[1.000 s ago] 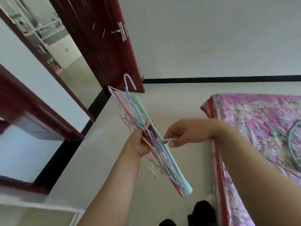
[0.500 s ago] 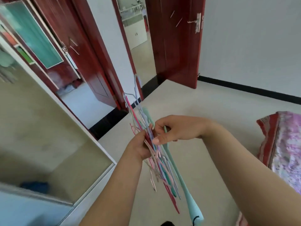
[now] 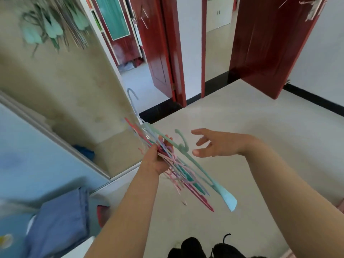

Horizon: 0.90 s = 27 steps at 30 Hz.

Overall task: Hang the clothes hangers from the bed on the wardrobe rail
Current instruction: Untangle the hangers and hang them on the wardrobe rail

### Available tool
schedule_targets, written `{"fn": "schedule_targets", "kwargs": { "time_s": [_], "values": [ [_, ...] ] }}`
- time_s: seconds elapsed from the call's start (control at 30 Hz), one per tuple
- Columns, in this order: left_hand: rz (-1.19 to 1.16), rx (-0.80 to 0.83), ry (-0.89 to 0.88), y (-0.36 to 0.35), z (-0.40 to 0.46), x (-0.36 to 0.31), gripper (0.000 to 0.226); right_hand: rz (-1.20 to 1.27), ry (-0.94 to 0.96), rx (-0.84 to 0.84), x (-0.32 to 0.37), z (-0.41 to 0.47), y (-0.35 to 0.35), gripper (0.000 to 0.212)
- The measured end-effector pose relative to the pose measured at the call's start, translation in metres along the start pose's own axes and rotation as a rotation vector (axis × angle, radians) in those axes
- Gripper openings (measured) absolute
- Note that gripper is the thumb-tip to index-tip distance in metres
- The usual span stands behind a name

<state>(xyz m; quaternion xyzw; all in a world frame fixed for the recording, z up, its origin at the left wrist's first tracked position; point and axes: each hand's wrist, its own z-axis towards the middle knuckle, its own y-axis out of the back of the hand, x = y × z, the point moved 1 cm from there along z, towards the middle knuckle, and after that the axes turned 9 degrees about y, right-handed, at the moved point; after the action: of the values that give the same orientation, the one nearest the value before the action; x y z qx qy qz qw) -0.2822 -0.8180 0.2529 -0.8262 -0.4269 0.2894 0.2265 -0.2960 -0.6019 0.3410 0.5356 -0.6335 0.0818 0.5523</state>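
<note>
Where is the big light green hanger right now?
In the head view, the light green hanger sits mid-frame atop the bundle of hangers gripped by the left hand, its hook just left of the open right hand.

Bright daylight, motion-blurred left edge

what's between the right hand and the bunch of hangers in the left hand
In the head view, only a bare gap with floor behind. The open right hand sits just clear of the mint hook on the bunch of hangers gripped by the left hand.

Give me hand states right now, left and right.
Left hand: grips the bundle of clothes hangers.
Right hand: open, fingers spread, holding nothing, beside the bundle.
</note>
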Motion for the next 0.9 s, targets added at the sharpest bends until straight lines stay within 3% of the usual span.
{"fn": "schedule_targets", "kwargs": {
  "time_s": [0.07,0.17,0.33,0.37,0.4,0.43,0.5,0.63,0.77,0.9],
  "values": [
    [-0.077,-0.044,-0.003,0.009,-0.004,-0.013,0.022,-0.073,-0.119,0.156,-0.016,0.01,-0.012,0.09],
    [-0.187,-0.141,-0.042,0.038,0.005,-0.049,0.008,-0.209,-0.236,0.281,-0.029,0.028,-0.028,0.083],
    [-0.143,-0.143,-0.1,0.065,0.003,-0.102,0.041,-0.215,-0.211,0.245,-0.018,0.071,-0.036,0.049],
    [-0.123,-0.132,-0.084,0.06,-0.011,-0.108,0.04,-0.215,-0.186,0.232,-0.013,0.081,-0.037,0.043],
    [-0.123,-0.146,-0.095,0.059,-0.021,-0.118,0.025,-0.209,-0.153,0.211,-0.006,0.092,-0.039,0.036],
    [-0.122,-0.193,-0.133,0.064,-0.025,-0.132,0.021,-0.192,-0.114,0.168,0.002,0.102,-0.04,0.029],
    [-0.095,-0.168,-0.117,0.077,-0.024,-0.158,0.046,-0.068,-0.042,-0.009,0.019,0.12,-0.039,0.02],
    [-0.078,-0.179,-0.105,0.103,-0.025,-0.213,0.024,0.16,0.024,-0.361,0.059,0.155,-0.03,0.017],
    [0.004,-0.196,-0.087,0.126,-0.019,-0.264,0.027,0.139,0.023,-0.494,0.107,0.198,-0.028,0.025],
    [0.056,-0.207,-0.122,0.148,-0.012,-0.311,0.046,0.097,0.029,-0.598,0.141,0.239,-0.03,0.023]
  ]
}}
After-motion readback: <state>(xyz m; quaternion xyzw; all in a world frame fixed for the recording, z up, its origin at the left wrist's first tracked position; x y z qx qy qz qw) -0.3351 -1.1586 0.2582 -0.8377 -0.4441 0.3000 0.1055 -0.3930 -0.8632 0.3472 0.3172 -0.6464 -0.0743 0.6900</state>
